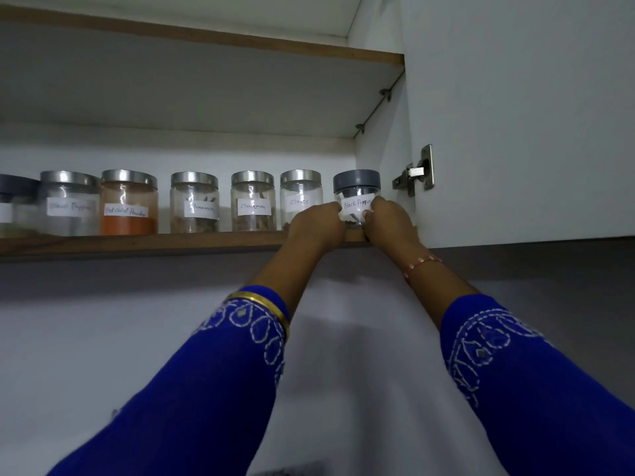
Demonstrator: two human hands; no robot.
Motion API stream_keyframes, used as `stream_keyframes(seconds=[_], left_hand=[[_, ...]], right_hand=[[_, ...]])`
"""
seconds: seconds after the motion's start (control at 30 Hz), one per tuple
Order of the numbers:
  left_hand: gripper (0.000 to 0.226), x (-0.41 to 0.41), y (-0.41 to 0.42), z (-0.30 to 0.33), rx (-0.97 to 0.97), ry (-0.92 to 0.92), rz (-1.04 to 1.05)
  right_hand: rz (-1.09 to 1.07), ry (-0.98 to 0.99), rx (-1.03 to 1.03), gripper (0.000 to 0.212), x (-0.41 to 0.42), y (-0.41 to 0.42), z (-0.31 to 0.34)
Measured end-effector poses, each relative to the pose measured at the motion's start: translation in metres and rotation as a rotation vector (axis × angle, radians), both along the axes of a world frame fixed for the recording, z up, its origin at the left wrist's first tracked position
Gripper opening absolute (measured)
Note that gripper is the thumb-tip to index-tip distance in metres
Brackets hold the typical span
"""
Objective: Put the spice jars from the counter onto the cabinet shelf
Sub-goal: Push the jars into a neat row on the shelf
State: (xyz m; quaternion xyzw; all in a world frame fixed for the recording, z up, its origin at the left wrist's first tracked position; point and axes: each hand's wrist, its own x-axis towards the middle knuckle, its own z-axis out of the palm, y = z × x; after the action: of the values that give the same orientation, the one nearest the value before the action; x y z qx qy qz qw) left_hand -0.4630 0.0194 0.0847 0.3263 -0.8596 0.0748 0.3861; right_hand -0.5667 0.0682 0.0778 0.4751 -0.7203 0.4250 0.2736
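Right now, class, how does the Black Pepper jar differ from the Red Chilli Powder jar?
The Black Pepper jar has a grey lid; the Red Chilli Powder jar has a shiny metal one. The first is held by both hands, the second untouched, holding orange powder. Both are clear, labelled and upright.

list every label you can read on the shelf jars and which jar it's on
"Black Pepper": grey-lidded jar held by left hand and right hand
"Cloves": jar
"Cinnamon": jar
"Cinnamon", smeared: jar
"Red Chilli Powder": orange jar
"Black Pepper", blurred: jar
Far-left label: unreadable
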Motion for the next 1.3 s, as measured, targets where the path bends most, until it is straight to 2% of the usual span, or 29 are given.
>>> stream_keyframes(seconds=[0.1,0.23,0.53,0.63,0.83,0.93,1.13,1.3], left_hand=[[0.037,0.010,-0.001,-0.026,-0.311,0.146,0.033],[0.041,0.037,-0.013,-0.053,-0.436,0.124,-0.065],[0.042,0.155,-0.022,-0.060,-0.397,0.116,0.055],[0.038,0.209,-0.031,-0.058,-0.396,0.110,0.137],[0.050,0.334,-0.067,-0.060,-0.339,0.071,0.312],[0.048,0.398,-0.084,-0.057,-0.333,0.084,0.360],[0.044,0.505,-0.122,-0.051,-0.293,0.094,0.368],[0.037,0.563,-0.159,-0.041,-0.147,0.141,0.285]], right_hand=[[-0.019,0.131,-0.017,0.030,0.009,0.004,-0.015],[0.057,0.246,-0.006,0.029,0.028,0.008,-0.033],[0.243,0.301,0.035,0.036,0.116,0.012,-0.032],[0.296,0.323,0.032,0.037,0.156,0.000,-0.030],[0.397,0.353,0.046,0.038,0.260,-0.036,-0.033],[0.437,0.353,0.055,0.038,0.316,-0.061,-0.030],[0.485,0.391,0.109,0.039,0.418,-0.113,-0.025],[0.448,0.450,0.176,0.037,0.481,-0.150,-0.019]])
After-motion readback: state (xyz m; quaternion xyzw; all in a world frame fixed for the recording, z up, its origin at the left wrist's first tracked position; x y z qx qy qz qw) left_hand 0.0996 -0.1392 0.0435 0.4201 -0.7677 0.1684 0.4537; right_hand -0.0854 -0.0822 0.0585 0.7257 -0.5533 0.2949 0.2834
